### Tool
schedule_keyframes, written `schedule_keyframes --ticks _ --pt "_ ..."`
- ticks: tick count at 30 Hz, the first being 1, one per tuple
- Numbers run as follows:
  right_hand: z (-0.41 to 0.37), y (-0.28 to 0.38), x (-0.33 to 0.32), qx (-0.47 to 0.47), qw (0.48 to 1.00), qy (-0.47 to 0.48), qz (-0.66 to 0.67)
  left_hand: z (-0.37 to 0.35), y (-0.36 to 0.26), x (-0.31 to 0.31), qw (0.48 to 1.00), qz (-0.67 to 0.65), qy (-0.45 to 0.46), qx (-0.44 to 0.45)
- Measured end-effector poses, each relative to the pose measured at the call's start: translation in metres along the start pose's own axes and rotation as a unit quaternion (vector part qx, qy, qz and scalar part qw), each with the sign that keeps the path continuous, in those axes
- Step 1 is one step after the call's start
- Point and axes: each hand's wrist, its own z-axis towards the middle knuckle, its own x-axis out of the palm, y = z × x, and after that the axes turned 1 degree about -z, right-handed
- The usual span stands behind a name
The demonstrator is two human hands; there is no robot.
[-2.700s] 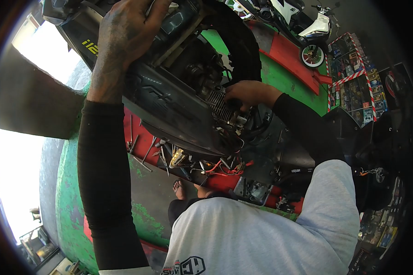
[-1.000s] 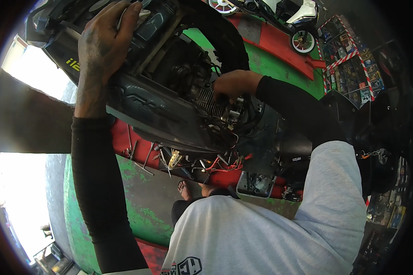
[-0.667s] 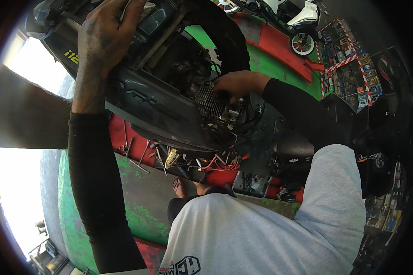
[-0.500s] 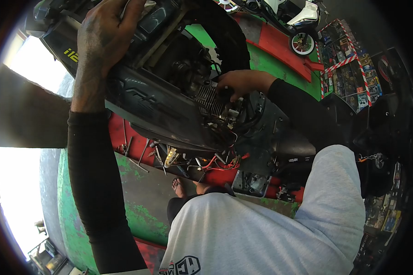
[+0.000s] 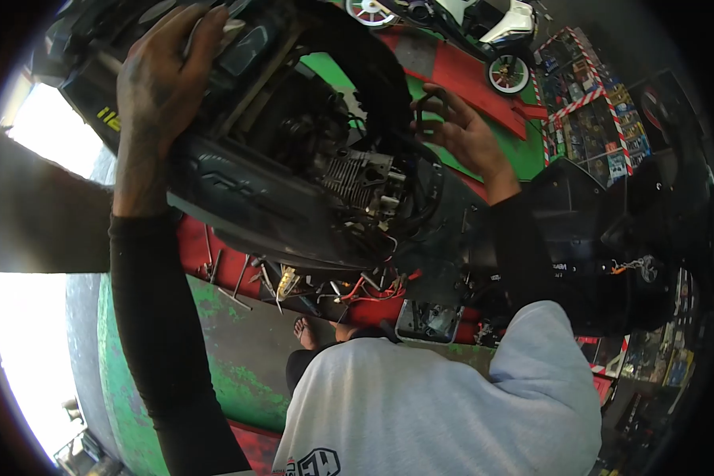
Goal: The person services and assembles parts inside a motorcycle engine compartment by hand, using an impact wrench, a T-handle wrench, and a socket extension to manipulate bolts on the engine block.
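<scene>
A dark scooter body point(image 5: 230, 186) stands before me, its engine exposed, with a finned cylinder point(image 5: 353, 176) and loose wires around it. My left hand point(image 5: 160, 75) is over the upper left bodywork, fingers bent and close together. Something pale shows by its fingertips; what it grips is mostly hidden. To the right of the engine, my right hand point(image 5: 466, 136) is raised, palm partly turned up. Its fingers curl round a dark looped part point(image 5: 432, 101), too dim to name exactly. That hand is apart from the engine.
Several hand tools point(image 5: 234, 289) and a red cable point(image 5: 365, 285) lie on the red platform below. A metal tray point(image 5: 428, 321) holds small parts. At the back, another scooter point(image 5: 508, 32) stands near a red ramp point(image 5: 468, 87) and shelves with striped tape point(image 5: 579, 103).
My right hand has lifted off the engine, moving right and up with a dark looped part in it. The cylinder it covered now shows. My left hand stays on the bodywork.
</scene>
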Motion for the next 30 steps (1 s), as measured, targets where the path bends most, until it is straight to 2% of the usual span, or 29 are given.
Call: schedule_keyframes --ticks 1,6,7,8,9,10,11,12,13,15,17,18,19,20,21,22,23,24,26,27,29,30 --pt "-0.013 -0.003 0.010 -0.037 0.978 0.001 0.206 -0.001 0.003 -0.001 1.000 -0.002 -0.015 0.007" --pt "-0.068 -0.007 0.026 -0.088 0.954 -0.004 0.287 0.002 0.015 -0.001 0.999 0.032 0.001 -0.036" --pt "-0.080 -0.005 0.029 -0.102 0.953 0.004 0.286 0.003 0.030 0.002 0.999 0.040 -0.014 -0.013" --pt "-0.098 -0.005 0.032 -0.112 0.952 0.006 0.286 0.002 0.019 -0.001 0.998 0.024 0.025 -0.057" --pt "-0.118 -0.008 0.034 -0.110 0.959 -0.023 0.262 0.002 0.023 0.000 0.996 0.059 0.019 -0.060" --pt "-0.142 -0.011 0.041 -0.105 0.957 -0.058 0.264 0.004 0.037 0.004 0.999 0.022 0.002 -0.030" --pt "-0.164 -0.014 0.048 -0.107 0.936 -0.045 0.331 0.005 0.044 0.003 0.997 0.065 0.010 -0.035" --pt "-0.186 -0.016 0.052 -0.115 0.911 -0.029 0.395 0.009 0.055 0.001 0.998 0.034 0.036 -0.038" --pt "-0.215 -0.023 0.068 -0.071 0.897 -0.070 0.430 0.006 0.044 0.001 0.996 0.001 0.055 -0.069" --pt "-0.265 -0.052 0.098 -0.011 0.891 -0.068 0.449 0.013 0.066 0.002 0.995 0.049 0.066 -0.052" --pt "-0.308 -0.077 0.140 0.160 0.900 -0.171 0.369 0.015 0.082 0.000 0.993 0.093 0.072 -0.032" --pt "-0.326 -0.097 0.161 0.258 0.900 -0.221 0.274 0.016 0.071 0.000 0.993 0.069 0.070 -0.065" --pt "-0.340 -0.116 0.176 0.351 0.882 -0.262 0.174 0.017 0.061 0.001 0.994 0.066 0.068 -0.058" --pt "-0.352 -0.134 0.186 0.346 0.882 -0.266 0.177 0.015 0.052 0.000 0.993 0.066 0.072 -0.074" --pt "-0.357 -0.138 0.195 0.343 0.880 -0.328 -0.021 0.015 0.047 0.000 0.991 0.067 0.076 -0.089" --pt "-0.361 -0.143 0.200 0.328 0.839 -0.376 -0.218 0.015 0.045 0.000 0.992 0.067 0.075 -0.083" --pt "-0.365 -0.148 0.197 0.352 0.814 -0.405 -0.222 0.014 0.043 0.001 0.994 0.059 0.067 -0.061" --pt "-0.363 -0.151 0.188 0.348 0.815 -0.408 -0.222 0.013 0.043 0.000 0.996 0.053 0.059 -0.041" --pt "-0.359 -0.158 0.167 0.330 0.783 -0.425 -0.311 0.013 0.043 -0.002 0.996 0.047 0.063 -0.040" --pt "-0.356 -0.159 0.157 0.326 0.785 -0.426 -0.311 0.013 0.044 -0.002 0.996 0.040 0.069 -0.043" --pt "-0.349 -0.161 0.145 0.310 0.705 -0.471 -0.431 0.013 0.050 -0.004 0.995 0.039 0.080 -0.034" --pt "-0.347 -0.157 0.146 0.304 0.707 -0.471 -0.431 0.014 0.053 -0.005 0.995 0.036 0.093 -0.026"
